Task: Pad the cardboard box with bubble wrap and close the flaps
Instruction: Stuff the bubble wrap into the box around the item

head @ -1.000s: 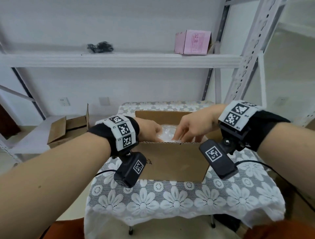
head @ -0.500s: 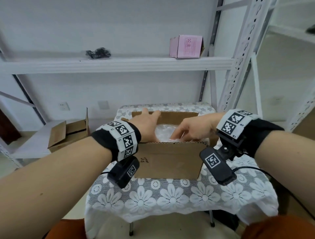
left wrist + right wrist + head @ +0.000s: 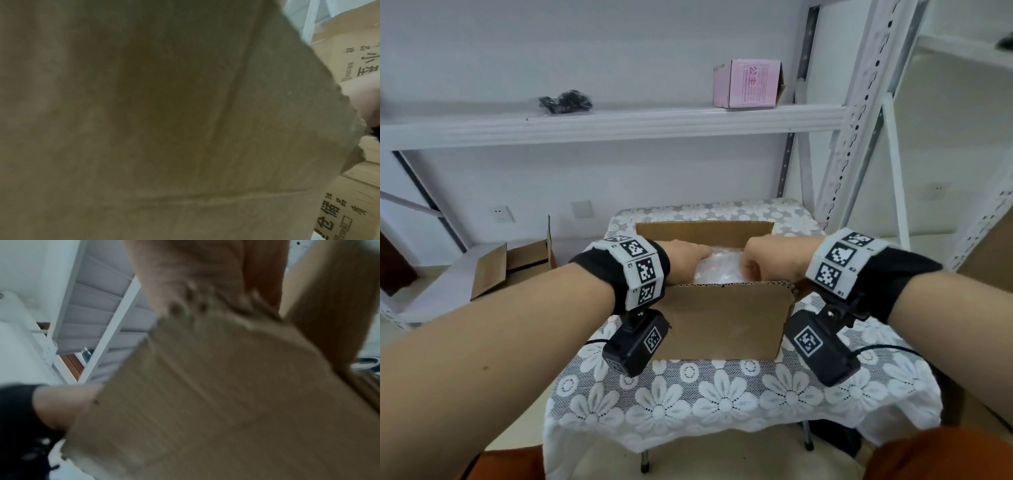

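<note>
On the lace-covered table (image 3: 722,394), centre: brown corrugated cardboard box (image 3: 722,322), flaps up, near flap edge ragged. Crinkled clear bubble wrap (image 3: 719,270) fills its opening. Left hand (image 3: 685,251) reaches in from 9 o'clock, fingers laid flat on the wrap, relaxed, grasping nothing. Right hand (image 3: 767,257) from 3 o'clock, fingers curled down into the wrap; fingertips hidden behind the flap, so grip cannot be told. Both wrist views blurred, mostly filled by cardboard. At 12 o'clock, white metal shelf (image 3: 619,123) carries a pink carton (image 3: 748,84).
</note>
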{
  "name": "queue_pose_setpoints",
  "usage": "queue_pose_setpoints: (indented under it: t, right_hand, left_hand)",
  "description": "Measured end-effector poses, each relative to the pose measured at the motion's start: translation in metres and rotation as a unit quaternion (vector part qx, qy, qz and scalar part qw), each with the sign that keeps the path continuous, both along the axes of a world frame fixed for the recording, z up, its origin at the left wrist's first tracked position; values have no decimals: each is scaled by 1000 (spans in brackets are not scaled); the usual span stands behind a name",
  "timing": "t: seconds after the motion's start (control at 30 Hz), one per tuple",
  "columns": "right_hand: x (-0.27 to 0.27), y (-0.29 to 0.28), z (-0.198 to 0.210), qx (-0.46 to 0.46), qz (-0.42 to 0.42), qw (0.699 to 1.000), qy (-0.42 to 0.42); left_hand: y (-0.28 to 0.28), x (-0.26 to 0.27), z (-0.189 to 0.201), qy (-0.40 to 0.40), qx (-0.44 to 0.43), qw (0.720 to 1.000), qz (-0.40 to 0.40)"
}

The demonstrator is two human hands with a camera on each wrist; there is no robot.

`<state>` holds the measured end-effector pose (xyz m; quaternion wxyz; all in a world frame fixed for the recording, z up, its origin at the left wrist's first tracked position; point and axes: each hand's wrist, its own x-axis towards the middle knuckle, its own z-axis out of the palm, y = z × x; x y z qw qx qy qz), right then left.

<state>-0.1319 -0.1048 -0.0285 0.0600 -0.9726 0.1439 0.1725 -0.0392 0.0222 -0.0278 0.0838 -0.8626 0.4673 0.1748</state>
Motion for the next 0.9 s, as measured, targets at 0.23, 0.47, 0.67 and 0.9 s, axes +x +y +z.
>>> queue_pose_setpoints:
  t: [0.23, 0.47, 0.67, 0.9]
  right_hand:
    - [9, 9, -12, -20, 11, 998, 62]
    - [-9, 5, 22, 37, 44, 996, 68]
    - [-3, 12, -3, 18, 6, 996, 83]
    - [11, 20, -19, -6, -18, 996, 86]
  left_hand:
    - [6, 5, 1, 67, -31, 997, 17]
    - [23, 12, 16, 268, -141, 946, 117]
    - [1, 2, -3, 175, -120, 975, 66]
    - [-7, 3, -12, 86, -140, 985, 51]
